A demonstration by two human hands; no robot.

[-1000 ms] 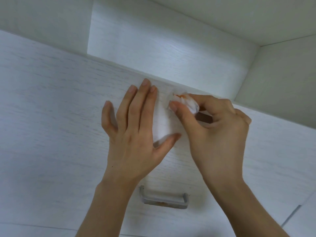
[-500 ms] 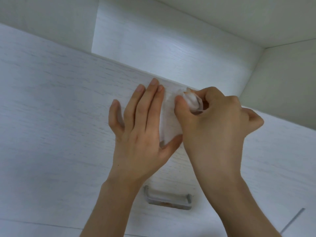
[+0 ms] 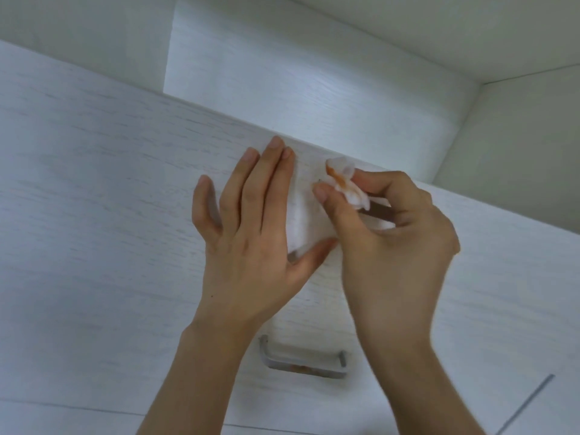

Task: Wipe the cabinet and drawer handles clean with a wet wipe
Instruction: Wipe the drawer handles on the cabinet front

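A white wet wipe [image 3: 306, 215] lies against the white wood-grain drawer front [image 3: 94, 215], near its upper edge. My left hand [image 3: 254, 233] rests flat on the wipe's left part, fingers straight, thumb at its lower edge. My right hand [image 3: 389, 246] pinches the wipe's right end between thumb and fingers; that bunched end [image 3: 345, 183] carries an orange stain. Below both hands a grey metal drawer handle [image 3: 303, 361] is fixed to the front, with orange-brown smears along its lower bar. My right hand hides part of the wipe.
Above the drawer front is a recessed white cabinet panel [image 3: 298, 73], with a plain wall [image 3: 518, 136] at the right. A seam runs across the bottom left [image 3: 62, 406]. A thin grey line [image 3: 527, 403] crosses the lower right corner.
My right hand has drawn back to the right and turned, exposing the orange-stained bunched end of the wipe. My left hand stays flat on the wipe.
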